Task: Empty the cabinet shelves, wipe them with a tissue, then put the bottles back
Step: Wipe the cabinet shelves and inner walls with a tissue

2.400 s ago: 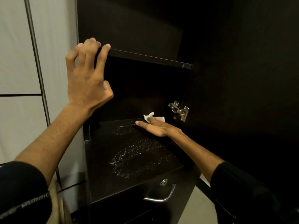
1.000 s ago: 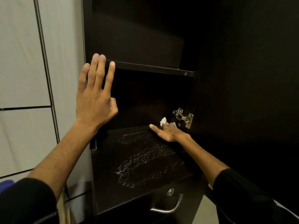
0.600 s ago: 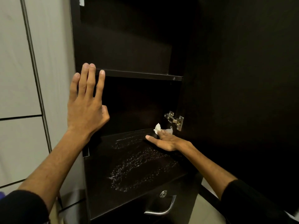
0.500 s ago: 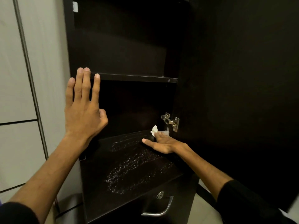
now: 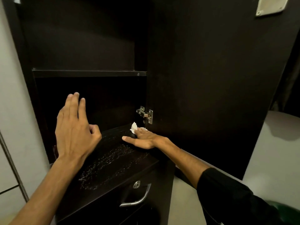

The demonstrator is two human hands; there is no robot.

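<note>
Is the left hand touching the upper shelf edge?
Apart. The head view shows the left hand raised well below the upper shelf, dark gap between.

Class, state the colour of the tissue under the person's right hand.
White; the tissue shows best in the head view, beneath the right hand.

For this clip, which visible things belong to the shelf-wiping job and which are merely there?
Job:
tissue under the right hand
wet lower shelf
upper shelf
left hand, raised, holding nothing

Merely there:
hinge
drawer handle
open door
</note>
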